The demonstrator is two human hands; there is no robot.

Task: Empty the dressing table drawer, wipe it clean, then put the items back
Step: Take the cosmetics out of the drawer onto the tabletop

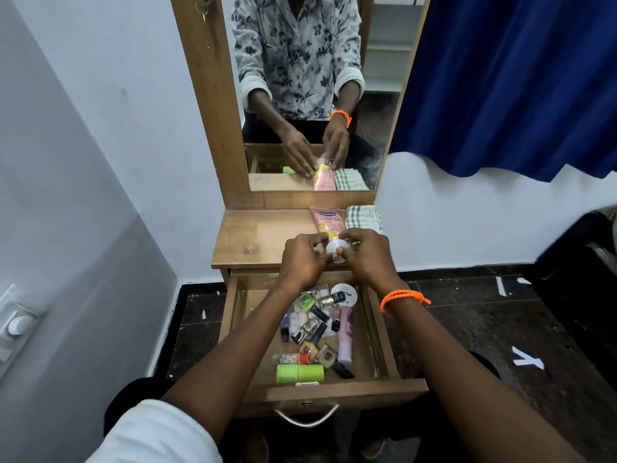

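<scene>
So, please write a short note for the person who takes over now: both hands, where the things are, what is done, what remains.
Left hand and right hand: both hold the white cap end of the pink tube, which lies on the tabletop beside the folded checked cloth.
Drawer: pulled open, many items inside, among them a green container and a pink bottle.
Done: drawer open, one tube out.
Left: take out the remaining items, wipe the drawer, put everything back.
</scene>
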